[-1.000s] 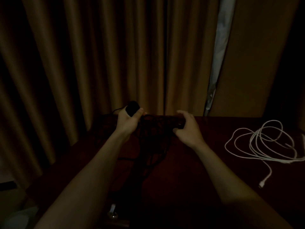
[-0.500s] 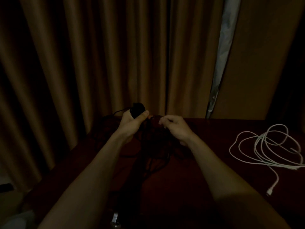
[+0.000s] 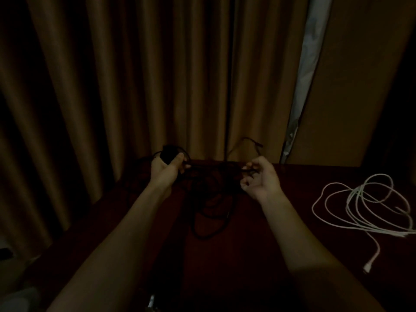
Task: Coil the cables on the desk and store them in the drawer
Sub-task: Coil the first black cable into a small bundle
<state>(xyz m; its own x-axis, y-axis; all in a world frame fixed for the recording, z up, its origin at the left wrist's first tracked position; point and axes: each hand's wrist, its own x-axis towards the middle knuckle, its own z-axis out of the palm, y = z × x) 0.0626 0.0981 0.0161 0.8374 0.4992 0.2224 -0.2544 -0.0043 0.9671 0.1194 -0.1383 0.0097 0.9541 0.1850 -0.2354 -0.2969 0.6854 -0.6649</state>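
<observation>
We see left hand (image 3: 165, 171) curled round black bulky piece (image 3: 169, 153) at cable end, thumb over it; too dim to tell what kind. Right hand (image 3: 261, 179) pinches black cable (image 3: 213, 167) strands between thumb and forefinger, other fingers loosely curled. Cable runs stretched between our two hands, rest drooping in loose loops onto dark red desk (image 3: 281, 233) beneath. White cable (image 3: 360, 199) lies in untidy loops on desk, well right of both hands. Brown curtain (image 3: 135, 75) hangs behind.
</observation>
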